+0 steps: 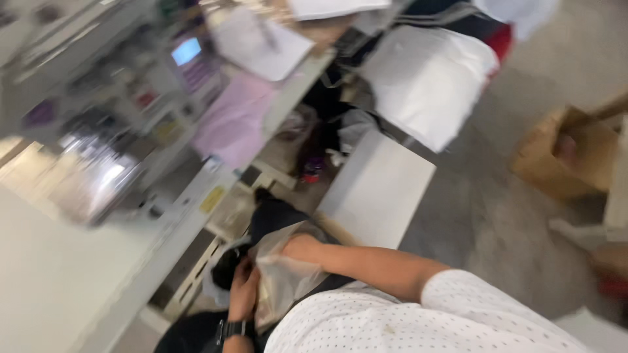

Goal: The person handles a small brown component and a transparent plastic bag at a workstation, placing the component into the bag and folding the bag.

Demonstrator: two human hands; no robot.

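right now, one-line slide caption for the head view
Both hands, left hand and right hand, in a clear plastic bag beside a white worktable.

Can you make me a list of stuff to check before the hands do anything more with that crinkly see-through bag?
1. Left hand on the clear plastic bag: ok, it touches the bag's side.
2. Right hand in the bag: cannot tell, the bag hides it past the wrist.
3. What the bag holds: cannot tell, too blurred.
4. Dark cloth close by: ok, right behind the bag.
5. Bag away from the sewing machine: ok, it sits below the table edge.
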